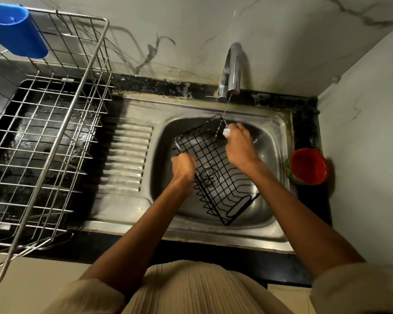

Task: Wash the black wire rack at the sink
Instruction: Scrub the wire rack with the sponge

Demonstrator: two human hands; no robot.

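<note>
Both hands tilt the black wire rack [216,175] lengthwise toward the tap [233,69].

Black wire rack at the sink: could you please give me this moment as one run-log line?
stage: scrubbing | black wire rack: tilted in sink | left hand: grips rack edge | right hand: holds small pale scrubber | tap: thin stream running

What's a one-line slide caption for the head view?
Both hands, left hand and right hand, hold the black wire rack in the steel sink under a thin stream from the tap.
</note>
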